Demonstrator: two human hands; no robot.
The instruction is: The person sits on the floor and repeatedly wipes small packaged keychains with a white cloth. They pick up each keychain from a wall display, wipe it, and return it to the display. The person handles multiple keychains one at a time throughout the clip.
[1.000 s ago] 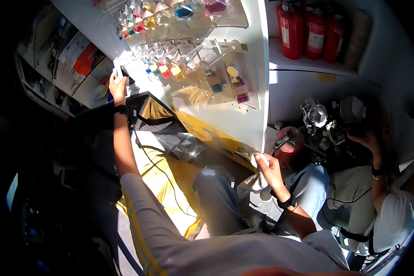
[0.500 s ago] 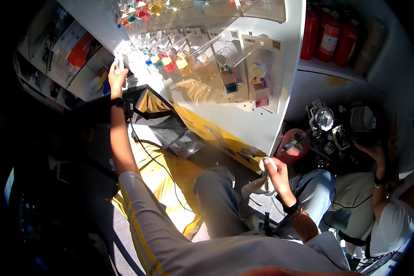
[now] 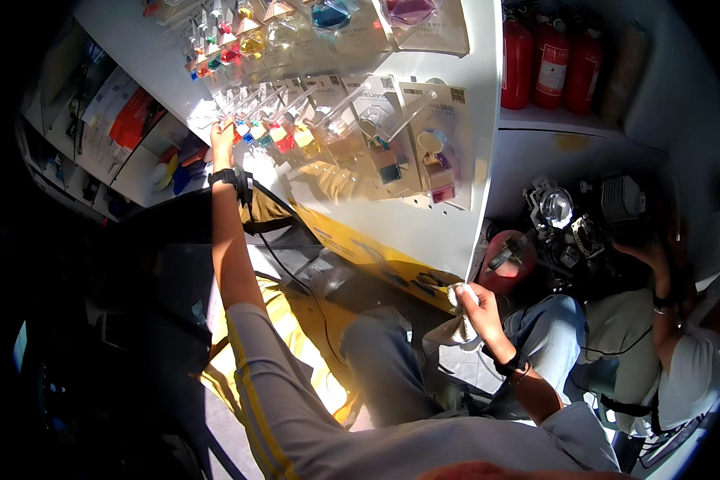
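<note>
White display panel (image 3: 456,232) stands ahead, colourful packs (image 3: 304,138) hanging on it in rows. The step looks like a reach: the left hand (image 3: 222,138) is at the lower row's left end; I cannot tell whether its fingers grip anything. Moving there calls for care among close-set packs. The right hand (image 3: 478,308) has fingers clamped on a pale cloth (image 3: 446,334), just below the panel's lower right corner. Against the earlier frame, the left hand sits closer to the packs.
</note>
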